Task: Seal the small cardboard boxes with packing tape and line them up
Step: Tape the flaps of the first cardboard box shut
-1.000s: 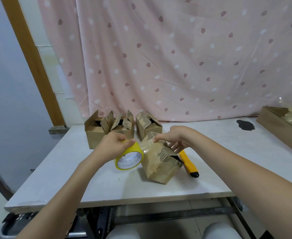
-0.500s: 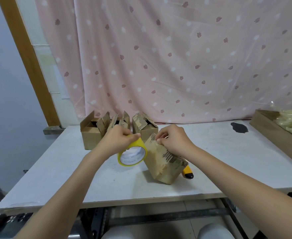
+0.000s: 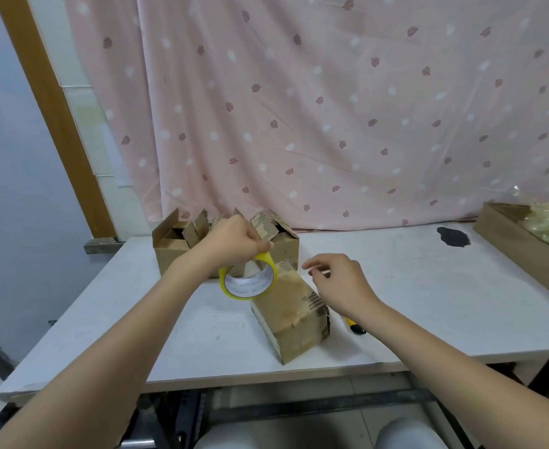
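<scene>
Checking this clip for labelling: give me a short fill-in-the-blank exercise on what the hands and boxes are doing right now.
1. The left hand holds a roll of tape whose colour is ____.
2. The right hand hovers over the near box, holding ____.
3. The boxes at the back have their top flaps ____.
4. The long wooden tray sits at the table's ____ edge.

Missing words: yellow; nothing; open; right
</scene>
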Motion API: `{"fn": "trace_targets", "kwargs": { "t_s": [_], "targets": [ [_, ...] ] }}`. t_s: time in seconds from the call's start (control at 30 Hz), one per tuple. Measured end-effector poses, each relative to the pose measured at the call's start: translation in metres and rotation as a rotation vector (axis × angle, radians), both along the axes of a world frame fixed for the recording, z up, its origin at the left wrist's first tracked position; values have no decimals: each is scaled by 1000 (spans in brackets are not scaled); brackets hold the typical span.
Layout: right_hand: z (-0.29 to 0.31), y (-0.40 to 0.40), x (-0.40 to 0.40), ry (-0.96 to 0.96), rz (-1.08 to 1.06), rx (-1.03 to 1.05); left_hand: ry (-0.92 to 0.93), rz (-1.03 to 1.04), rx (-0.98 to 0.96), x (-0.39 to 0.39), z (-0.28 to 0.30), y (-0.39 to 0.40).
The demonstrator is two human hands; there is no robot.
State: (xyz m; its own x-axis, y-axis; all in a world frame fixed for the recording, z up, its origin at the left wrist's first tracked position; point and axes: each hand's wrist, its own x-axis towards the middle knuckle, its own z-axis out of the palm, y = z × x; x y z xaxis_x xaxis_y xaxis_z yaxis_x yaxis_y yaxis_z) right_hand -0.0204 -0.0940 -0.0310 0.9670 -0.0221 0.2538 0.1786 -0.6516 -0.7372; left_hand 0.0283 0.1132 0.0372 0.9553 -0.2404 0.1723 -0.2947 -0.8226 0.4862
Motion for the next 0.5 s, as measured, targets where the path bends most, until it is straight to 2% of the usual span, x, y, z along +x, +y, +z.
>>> {"fn": "trace_targets", "kwargs": {
  "t_s": [0.07, 0.23, 0.33, 0.5],
  "targets": [
    [3, 2, -4, -68, 121, -64, -22, -21, 7, -4, 1, 1],
    [0, 3, -13, 204, 443, -309, -23, -12, 14, -7, 2, 0],
    [-11, 2, -15, 238, 475, -343, 14, 13, 15, -7, 3, -2],
    [-23, 5, -16, 235, 457, -254, 84, 12, 66, -14, 11, -6]
  ]
}}
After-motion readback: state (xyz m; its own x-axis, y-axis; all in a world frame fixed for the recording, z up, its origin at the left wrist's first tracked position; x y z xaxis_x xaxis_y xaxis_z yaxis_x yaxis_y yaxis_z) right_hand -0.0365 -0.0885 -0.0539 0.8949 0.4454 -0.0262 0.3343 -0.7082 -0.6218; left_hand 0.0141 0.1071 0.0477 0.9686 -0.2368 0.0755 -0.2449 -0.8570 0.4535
